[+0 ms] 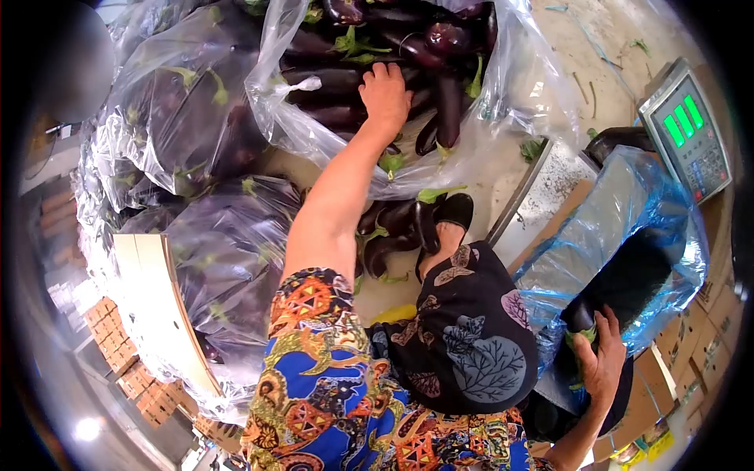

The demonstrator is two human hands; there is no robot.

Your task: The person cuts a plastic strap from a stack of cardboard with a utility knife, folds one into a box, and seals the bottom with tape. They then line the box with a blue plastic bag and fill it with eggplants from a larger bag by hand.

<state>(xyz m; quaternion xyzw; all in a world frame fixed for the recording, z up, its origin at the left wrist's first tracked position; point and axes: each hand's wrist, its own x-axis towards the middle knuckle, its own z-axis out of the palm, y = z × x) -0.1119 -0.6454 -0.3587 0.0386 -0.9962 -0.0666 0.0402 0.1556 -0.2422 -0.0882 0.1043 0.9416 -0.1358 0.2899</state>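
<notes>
My left hand point(385, 98) reaches into an open clear plastic bag point(267, 98) full of dark purple eggplants point(330, 82). Its fingers lie slightly apart on top of the eggplants, gripping none of them that I can see. At the lower right, my right hand point(601, 357) is closed around the stem end of an eggplant point(581, 316), thumb by the green cap. That eggplant lies at the near end of a box lined with blue plastic point(667, 200); the dark contents deeper in the box are hard to make out.
A digital scale display point(687, 133) with green digits stands right, beside a metal platform point(530, 204). Loose eggplants point(397, 228) lie on the floor near my foot point(448, 238). More bagged eggplants point(212, 102) fill the left, next to a cardboard flap point(161, 302). Stacked cartons point(118, 337) stand beyond.
</notes>
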